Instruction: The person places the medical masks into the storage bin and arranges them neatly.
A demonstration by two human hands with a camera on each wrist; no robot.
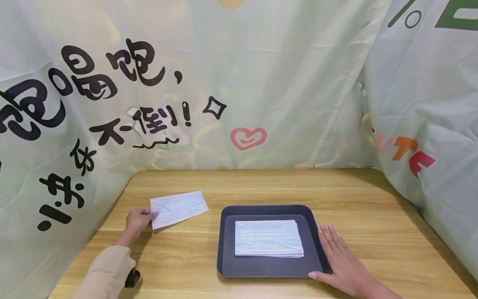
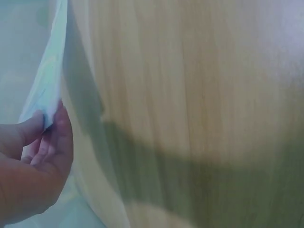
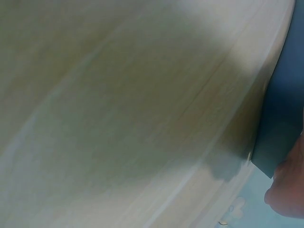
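A pale blue face mask is pinched at its left end between the thumb and fingers of my left hand. In the left wrist view that mask stands edge-on, its shadow falling on the wood. A stack of several face masks lies in a dark grey tray, ear loops showing on the top one. My right hand rests against the tray's right side, fingers straight and thumb at the near corner. Only a small part of this hand shows in the right wrist view, touching the tray.
A wooden table carries everything. Behind it hangs a printed cloth with black writing and a pink heart, continuing down the left and right sides. A black object sits at the left sleeve.
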